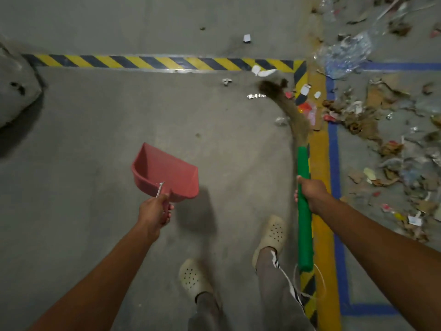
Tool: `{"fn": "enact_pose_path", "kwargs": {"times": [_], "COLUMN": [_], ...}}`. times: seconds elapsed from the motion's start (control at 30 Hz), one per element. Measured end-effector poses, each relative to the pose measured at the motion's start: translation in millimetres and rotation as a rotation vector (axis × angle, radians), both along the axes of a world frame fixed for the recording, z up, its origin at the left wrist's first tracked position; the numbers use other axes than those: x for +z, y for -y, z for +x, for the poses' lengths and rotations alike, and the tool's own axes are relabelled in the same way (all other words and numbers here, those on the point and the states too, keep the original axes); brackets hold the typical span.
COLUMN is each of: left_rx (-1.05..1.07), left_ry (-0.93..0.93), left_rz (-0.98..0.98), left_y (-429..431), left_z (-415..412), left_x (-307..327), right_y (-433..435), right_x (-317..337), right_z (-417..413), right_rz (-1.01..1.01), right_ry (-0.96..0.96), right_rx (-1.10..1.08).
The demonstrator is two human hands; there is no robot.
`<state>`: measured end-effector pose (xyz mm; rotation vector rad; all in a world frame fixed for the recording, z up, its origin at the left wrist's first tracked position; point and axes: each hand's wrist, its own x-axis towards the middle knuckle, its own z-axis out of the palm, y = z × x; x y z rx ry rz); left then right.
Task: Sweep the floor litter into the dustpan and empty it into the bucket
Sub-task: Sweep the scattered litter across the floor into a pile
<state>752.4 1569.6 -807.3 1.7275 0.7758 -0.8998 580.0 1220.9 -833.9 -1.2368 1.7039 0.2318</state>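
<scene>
Fingers [296, 195] of R hand [312, 190] wrap broom [304, 225] handle; bristles [295, 115] blurred.

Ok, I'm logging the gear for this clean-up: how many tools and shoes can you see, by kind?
Dustpan: 1, red, gripped by the left hand
Broom: 1, green handle, gripped by the right hand
Clogs: 2, pale, on the person's feet
Total: 4
</scene>
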Motion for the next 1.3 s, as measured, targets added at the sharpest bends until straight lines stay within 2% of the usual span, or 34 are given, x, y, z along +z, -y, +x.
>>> {"fn": "enact_pose_path", "kwargs": {"times": [0.1, 0.2, 0.37, 0.57, 0.77, 1.03, 1.3], "left_rx": [-0.049, -0.093, -0.184, -0.265, -0.331, -0.341, -0.31], "left_ry": [-0.011, -0.026, -0.025, -0.024, -0.035, -0.041, -0.03], "left_rz": [-0.039, -0.067, -0.087, -0.065, -0.055, -0.036, -0.088], "left_y": [49, 92, 143, 181, 214, 252, 285], "left_z": [-1, -1, -2, -7, -14, -17, 6], "left_x": [3, 4, 5, -4, -14, -12, -11], "right_y": [34, 47, 45, 43, 53, 79, 90], "right_x": [3, 16, 19, 8, -7, -3, 12], "right_z": [-17, -32, -62, -80, -95, -103, -79], "right_rz": [-0.076, -0.17, -0.291, -0.293, -0.237, -0.177, -0.242], "right_ry": [0.022, 0.012, -0.059, -0.088, -0.116, -0.139, -0.073], "right_rx": [-0.175, -0.224, -0.11, -0.012, -0.01, -0.029, 0.168]}}
